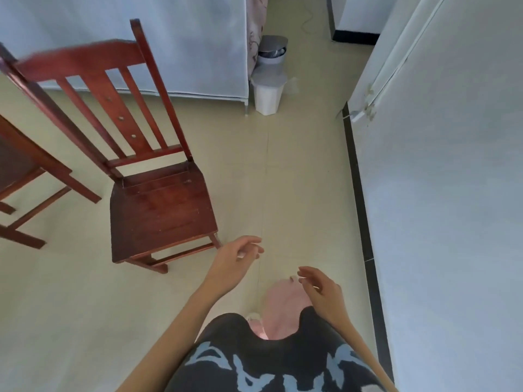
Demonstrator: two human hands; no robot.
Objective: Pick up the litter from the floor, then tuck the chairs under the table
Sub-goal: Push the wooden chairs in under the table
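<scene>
A dark red wooden chair [158, 205] stands on the beige floor at the left, its slatted back toward the far left. My left hand [239, 254] hangs just right of the chair's front right corner, fingers loosely curled, holding nothing I can make out. My right hand [318, 287] hovers lower right, fingers relaxed and empty, above my pink slipper. Part of a second red wooden piece [25, 176], a chair or the table, shows at the left edge. No litter shows on the floor near my hands.
Two white bins stand by the far wall: a lidded one [268, 91] and, behind it, one with a swing top [272, 50]. A pale covered cabinet [181, 43] fills the back. A white wall with dark skirting [360, 176] runs along the right.
</scene>
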